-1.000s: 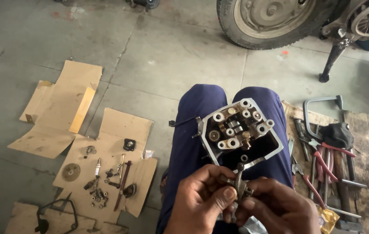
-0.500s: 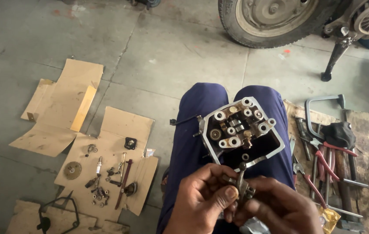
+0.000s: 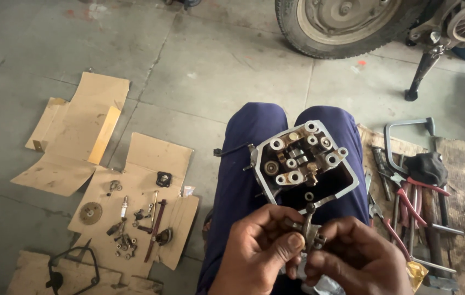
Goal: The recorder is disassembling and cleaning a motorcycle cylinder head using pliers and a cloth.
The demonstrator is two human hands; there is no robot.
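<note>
Both the left hand (image 3: 262, 248) and right hand (image 3: 352, 257) pinch a small rocker arm (image 3: 308, 232) steady, just below the cylinder head (image 3: 303, 164) braced on the lap.

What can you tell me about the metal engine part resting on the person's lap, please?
The engine part is a silvery grey cast-metal housing, roughly rectangular, lying tilted on the blue-trousered thighs. Its open face looks up at the camera, showing round bosses, bolt holes, brass-coloured fittings and a dark cavity at its near end. A thin dark rod sticks out on its left. The left hand and right hand hold a smaller piece just before it.
</note>
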